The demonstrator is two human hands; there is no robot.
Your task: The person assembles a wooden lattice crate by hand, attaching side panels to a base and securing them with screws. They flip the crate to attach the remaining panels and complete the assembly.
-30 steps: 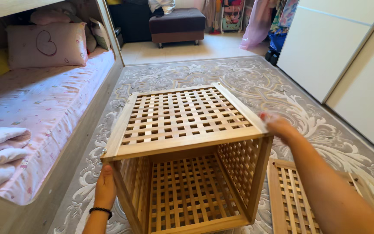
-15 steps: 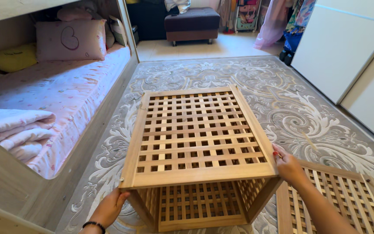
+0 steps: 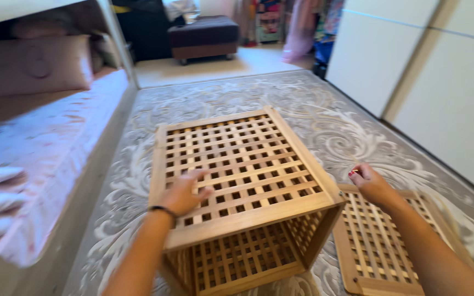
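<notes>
The wooden lattice box point(image 3: 242, 192) sits on the patterned carpet point(image 3: 314, 115) in the lower middle of the frame, open side toward the camera. Half a second ago both hands gripped its lower edges; now they have let go. The left hand point(image 3: 185, 192) lies flat and spread on the top grid, while the right hand point(image 3: 371, 183) hovers open off the right corner, touching nothing — so the box looks set down and steady. A loose lattice panel point(image 3: 374, 246) lies at lower right; a bed point(image 3: 34, 164) fills the left.
</notes>
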